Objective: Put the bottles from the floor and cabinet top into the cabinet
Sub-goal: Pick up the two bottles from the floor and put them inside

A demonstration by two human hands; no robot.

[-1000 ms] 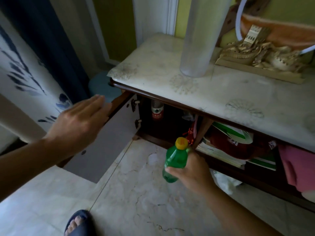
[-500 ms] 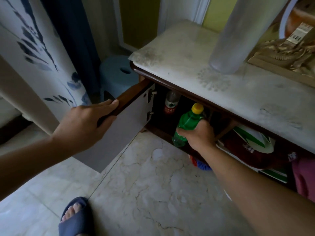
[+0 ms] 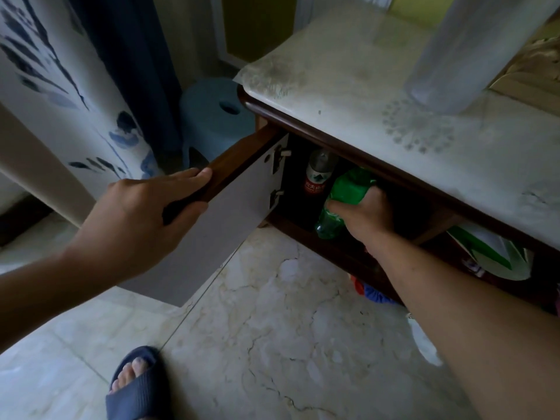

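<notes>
Cabinet (image 3: 342, 128), left compartment: green bottle (image 3: 341, 204), tilted, inside the opening beside a clear red-labelled bottle (image 3: 316, 174). Right hand (image 3: 365, 212) was wrapped tight around the green bottle's middle. Left hand (image 3: 145, 219) clasped the open door (image 3: 233, 207) by its top edge.

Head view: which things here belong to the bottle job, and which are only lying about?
Job: green bottle in right hand; red-label bottle inside; cabinet door held by left hand; tall frosted container, perhaps.
Lying about: blue stool; curtain; slipper.
</notes>
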